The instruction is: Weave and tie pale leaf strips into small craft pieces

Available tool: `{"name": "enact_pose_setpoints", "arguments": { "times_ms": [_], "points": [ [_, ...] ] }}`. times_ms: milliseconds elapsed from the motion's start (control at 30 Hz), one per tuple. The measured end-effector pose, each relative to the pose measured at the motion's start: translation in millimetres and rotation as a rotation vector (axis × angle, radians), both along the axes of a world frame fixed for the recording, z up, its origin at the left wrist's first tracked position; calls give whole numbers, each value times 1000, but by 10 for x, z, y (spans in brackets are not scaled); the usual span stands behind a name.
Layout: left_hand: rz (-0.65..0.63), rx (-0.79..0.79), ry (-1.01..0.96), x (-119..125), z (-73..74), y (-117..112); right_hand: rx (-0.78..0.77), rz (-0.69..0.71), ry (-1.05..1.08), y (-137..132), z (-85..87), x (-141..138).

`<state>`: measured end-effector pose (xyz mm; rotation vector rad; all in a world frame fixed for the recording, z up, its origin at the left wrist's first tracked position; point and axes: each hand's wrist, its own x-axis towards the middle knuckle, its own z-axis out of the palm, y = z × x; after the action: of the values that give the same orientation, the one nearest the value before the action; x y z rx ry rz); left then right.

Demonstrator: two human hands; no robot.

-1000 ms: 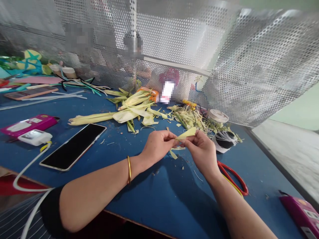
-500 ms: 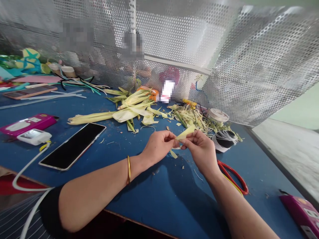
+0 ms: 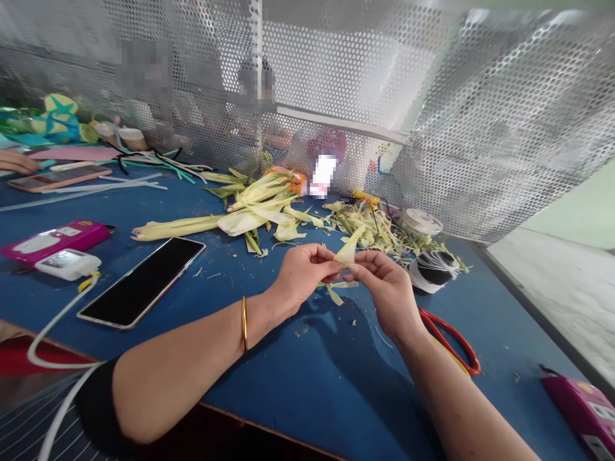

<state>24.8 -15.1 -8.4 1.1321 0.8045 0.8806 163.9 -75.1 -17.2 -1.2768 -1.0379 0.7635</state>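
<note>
Between my two hands is a pale yellow-green strip of corn husk, folded at its lower end and pointing up and away from me. My left hand pinches the fold from the left with thumb and fingers. From the right, the thumb and fingers of my right hand close on the same husk. Narrow husk ends stick out below my fingers, over the blue table. Beyond my hands lie a pile of whole corn husks and a heap of shredded husk scraps.
A black phone lies left of my forearm, near a magenta device with a white cable. Right of my hand are a spool of white thread and red-handled scissors. Perforated metal panels stand behind. Another person's hand is far left.
The husk between my fingers has turned from slanting right to pointing more upright. My hands have shifted only slightly. Another person's hand has come in at the far left.
</note>
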Motion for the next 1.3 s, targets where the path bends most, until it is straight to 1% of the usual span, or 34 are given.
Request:
{"name": "enact_pose_setpoints", "arguments": {
  "times_ms": [200,300,367,467,533,600,667,767,867,967,1067,1167,1300],
  "points": [
    [-78,-3,65,-6,0,-15,35,-62,-33,15,-42,32],
    [-76,-2,50,-8,-6,-12,66,-74,-92,3,-42,46],
    [-69,-37,22,-12,-9,-3,91,-81,-182,-18,-38,38],
    [-82,-122,-23,-23,-7,16,143,-93,-421,-59,-27,18],
    [-92,-173,-42,-33,-1,28,207,-86,-597,-78,-18,16],
    [-103,-210,-56,-43,7,38,283,-56,-729,-83,-15,29],
    [-124,-239,-77,-50,13,47,338,-25,-805,-79,-21,52],
    [-157,-300,-101,-55,12,59,375,-34,-855,-68,-43,82],
    [-157,-342,-106,-55,3,63,387,-51,-859,-68,-59,87],
    [-144,-308,-102,-48,-4,47,358,-84,-810,-72,-62,74],
    [-121,-228,-83,-32,-7,18,261,-140,-712,-69,-63,59],
    [-96,-117,-60,-13,-3,-8,145,-141,-565,-58,-69,53],
    [-66,7,-24,4,-5,-21,103,-128,-410,-48,-70,49]
  ]
}}
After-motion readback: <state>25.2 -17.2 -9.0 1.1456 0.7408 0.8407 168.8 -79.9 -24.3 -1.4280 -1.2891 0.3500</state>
